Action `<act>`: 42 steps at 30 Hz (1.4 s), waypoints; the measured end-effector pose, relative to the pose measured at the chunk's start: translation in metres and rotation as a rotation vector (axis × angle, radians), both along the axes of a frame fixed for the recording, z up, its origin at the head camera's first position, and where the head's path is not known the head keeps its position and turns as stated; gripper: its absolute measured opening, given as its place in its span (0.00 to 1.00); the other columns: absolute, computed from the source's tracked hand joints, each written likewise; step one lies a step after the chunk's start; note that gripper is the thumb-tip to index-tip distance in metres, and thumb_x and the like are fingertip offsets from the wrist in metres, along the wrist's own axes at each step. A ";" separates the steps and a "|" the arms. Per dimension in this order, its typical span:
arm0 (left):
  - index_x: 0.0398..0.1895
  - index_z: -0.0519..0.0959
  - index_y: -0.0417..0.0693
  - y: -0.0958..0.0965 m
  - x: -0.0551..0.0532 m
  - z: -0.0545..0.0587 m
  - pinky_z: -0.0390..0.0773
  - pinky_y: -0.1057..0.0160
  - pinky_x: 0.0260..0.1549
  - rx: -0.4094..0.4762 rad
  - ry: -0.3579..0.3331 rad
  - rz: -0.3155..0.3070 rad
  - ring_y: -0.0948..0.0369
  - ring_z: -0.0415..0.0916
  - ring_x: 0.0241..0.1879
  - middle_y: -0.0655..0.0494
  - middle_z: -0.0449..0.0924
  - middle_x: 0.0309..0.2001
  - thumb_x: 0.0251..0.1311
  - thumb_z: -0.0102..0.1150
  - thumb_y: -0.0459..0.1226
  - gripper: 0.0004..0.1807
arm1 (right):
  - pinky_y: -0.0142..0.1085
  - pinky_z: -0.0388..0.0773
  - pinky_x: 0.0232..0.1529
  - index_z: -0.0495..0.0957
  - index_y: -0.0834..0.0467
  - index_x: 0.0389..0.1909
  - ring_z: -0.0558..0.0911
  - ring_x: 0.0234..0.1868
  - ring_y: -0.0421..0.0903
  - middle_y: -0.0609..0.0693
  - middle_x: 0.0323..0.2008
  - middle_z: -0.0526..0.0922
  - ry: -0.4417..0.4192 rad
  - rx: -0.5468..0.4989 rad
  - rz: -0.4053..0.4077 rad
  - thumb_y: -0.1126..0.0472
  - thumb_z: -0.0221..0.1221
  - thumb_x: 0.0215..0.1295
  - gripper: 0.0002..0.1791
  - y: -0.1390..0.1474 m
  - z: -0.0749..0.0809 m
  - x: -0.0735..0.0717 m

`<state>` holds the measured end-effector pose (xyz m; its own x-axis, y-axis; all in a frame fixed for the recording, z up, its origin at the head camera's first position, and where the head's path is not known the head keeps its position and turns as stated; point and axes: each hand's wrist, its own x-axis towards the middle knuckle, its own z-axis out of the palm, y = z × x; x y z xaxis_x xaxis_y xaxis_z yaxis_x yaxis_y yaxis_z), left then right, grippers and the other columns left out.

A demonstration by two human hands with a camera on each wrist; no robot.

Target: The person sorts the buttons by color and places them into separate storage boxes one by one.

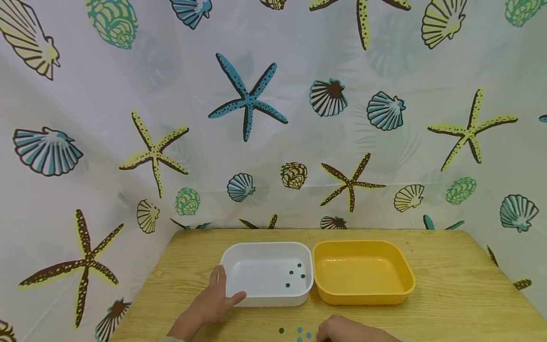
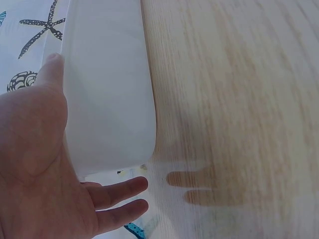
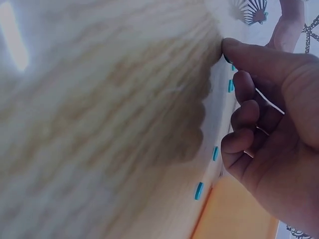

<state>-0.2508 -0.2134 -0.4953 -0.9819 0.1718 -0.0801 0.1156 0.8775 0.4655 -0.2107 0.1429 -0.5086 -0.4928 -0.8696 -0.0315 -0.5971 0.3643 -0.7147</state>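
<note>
My left hand (image 1: pixel 212 297) holds the near left corner of a white tray (image 1: pixel 267 301). Its thumb lies along the tray's wall in the left wrist view, with other fingers spread past the corner. Several small dark green discs (image 1: pixel 288 285) lie inside at the right. My right hand (image 1: pixel 348 330) is low at the table in front of the yellow tray (image 1: pixel 363 299). Thumb and forefinger pinch what looks like a small dark disc (image 3: pixel 228 58), mostly covered by the thumb; the remaining fingers curl. Blue discs (image 1: pixel 308 335) and a green disc (image 1: pixel 281 330) lie left of this hand.
More blue discs (image 3: pixel 199 190) sit on the table under the right hand, seen edge-on in the right wrist view. The trays stand side by side, rims touching or nearly so. A wooden-patterned table (image 1: pixel 453 285) meets a shell-and-starfish curtain (image 1: pixel 282 142) at back and sides.
</note>
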 end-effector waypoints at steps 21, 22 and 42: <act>0.68 0.37 0.19 0.000 0.001 0.004 0.76 0.48 0.38 0.031 0.012 -0.016 0.45 0.77 0.39 0.24 0.38 0.68 0.61 0.54 0.59 0.58 | 0.26 0.74 0.26 0.79 0.49 0.27 0.72 0.25 0.28 0.32 0.24 0.76 0.033 -0.081 -0.092 0.62 0.64 0.59 0.05 0.007 0.025 -0.016; 0.68 0.37 0.19 -0.001 0.001 0.004 0.76 0.48 0.38 0.031 0.011 -0.016 0.45 0.77 0.39 0.24 0.38 0.68 0.60 0.54 0.59 0.58 | 0.26 0.74 0.27 0.79 0.49 0.27 0.72 0.25 0.27 0.32 0.24 0.76 0.053 -0.091 -0.095 0.63 0.64 0.59 0.06 0.007 0.027 -0.018; 0.68 0.37 0.20 0.001 0.003 0.008 0.74 0.46 0.43 0.042 0.001 -0.011 0.42 0.73 0.48 0.25 0.37 0.69 0.60 0.54 0.59 0.58 | 0.30 0.76 0.33 0.80 0.55 0.31 0.75 0.28 0.34 0.37 0.27 0.80 0.007 -0.129 -0.275 0.62 0.64 0.60 0.02 0.002 0.057 -0.042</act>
<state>-0.2475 -0.2119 -0.4874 -0.9800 0.1855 -0.0718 0.1252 0.8557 0.5021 -0.2531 0.1453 -0.4520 -0.7104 -0.6998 0.0749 -0.4935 0.4195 -0.7619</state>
